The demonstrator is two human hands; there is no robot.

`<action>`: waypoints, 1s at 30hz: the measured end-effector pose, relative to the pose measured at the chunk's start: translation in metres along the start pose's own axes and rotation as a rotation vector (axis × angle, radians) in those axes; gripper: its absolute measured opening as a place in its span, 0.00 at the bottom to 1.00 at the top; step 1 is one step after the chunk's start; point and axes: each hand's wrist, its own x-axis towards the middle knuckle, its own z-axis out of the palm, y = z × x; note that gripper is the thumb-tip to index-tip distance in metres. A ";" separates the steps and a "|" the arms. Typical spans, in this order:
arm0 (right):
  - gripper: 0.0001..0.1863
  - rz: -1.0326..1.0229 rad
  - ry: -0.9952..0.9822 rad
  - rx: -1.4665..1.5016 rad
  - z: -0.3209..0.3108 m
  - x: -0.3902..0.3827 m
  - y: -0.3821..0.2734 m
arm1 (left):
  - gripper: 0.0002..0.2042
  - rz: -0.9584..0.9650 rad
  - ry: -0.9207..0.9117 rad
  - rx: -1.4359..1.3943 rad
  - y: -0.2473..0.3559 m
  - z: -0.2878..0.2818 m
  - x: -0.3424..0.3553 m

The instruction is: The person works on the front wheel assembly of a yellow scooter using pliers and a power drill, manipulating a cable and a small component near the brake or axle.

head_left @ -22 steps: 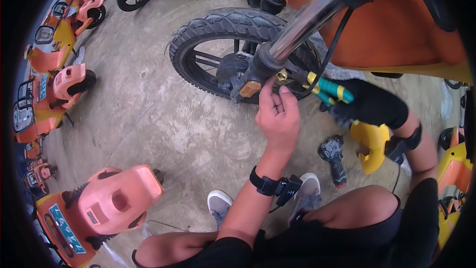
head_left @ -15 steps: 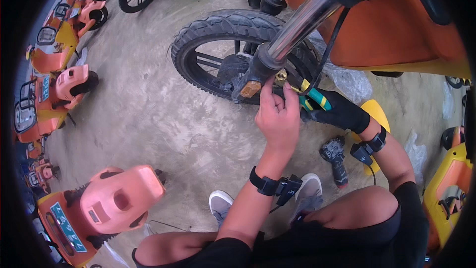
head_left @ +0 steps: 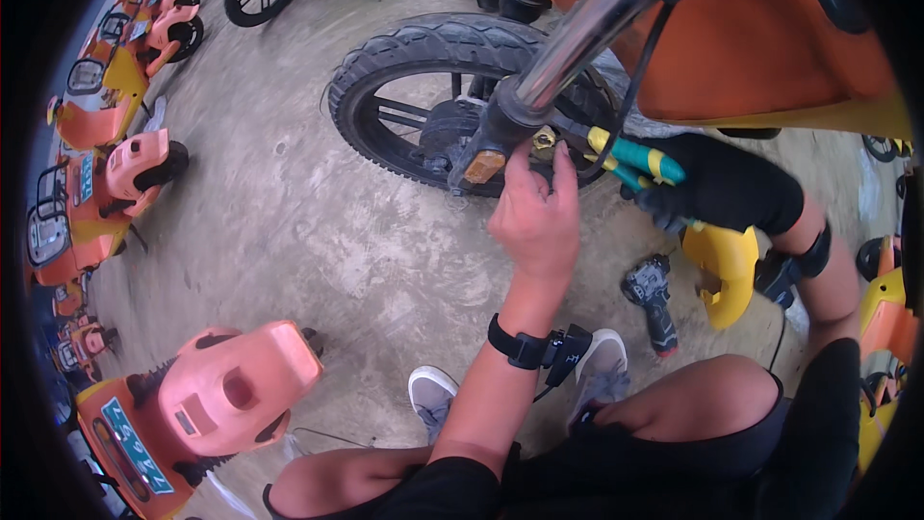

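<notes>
The bare left hand [head_left: 535, 217] reaches up to the hub of a knobbly black rubber front wheel [head_left: 438, 101], its fingertips pinched around a small brass-coloured nut [head_left: 544, 142] at the axle end, just beside the lower end of a polished metal fork tube [head_left: 568, 43]. The right hand [head_left: 717, 183], in a black fabric glove, is closed around the teal-and-yellow rubber handles of a pair of pliers [head_left: 630, 156], whose jaws point at the same nut (whether they actually touch it is hard to tell behind the left fingers). A glossy orange body panel [head_left: 760, 29] hides the wheel's top right. On the rough, stained concrete floor [head_left: 289, 231] below the gloved hand lie a black cordless drill [head_left: 653, 294] and a curved yellow plastic piece [head_left: 720, 270]. Orange plastic scooter bodies [head_left: 226, 390] crowd the floor's left edge, bent by the lens and cut off at the rim.
</notes>
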 end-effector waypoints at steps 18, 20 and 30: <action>0.17 -0.002 0.003 -0.206 -0.008 -0.004 -0.008 | 0.17 0.006 -0.004 -0.004 0.001 0.005 -0.004; 0.17 0.000 -0.003 -0.267 -0.013 -0.005 -0.019 | 0.18 0.018 0.011 0.020 -0.001 0.004 -0.007; 0.38 -0.215 -0.069 0.238 0.023 0.011 0.063 | 0.17 0.374 0.037 0.026 -0.015 0.009 0.005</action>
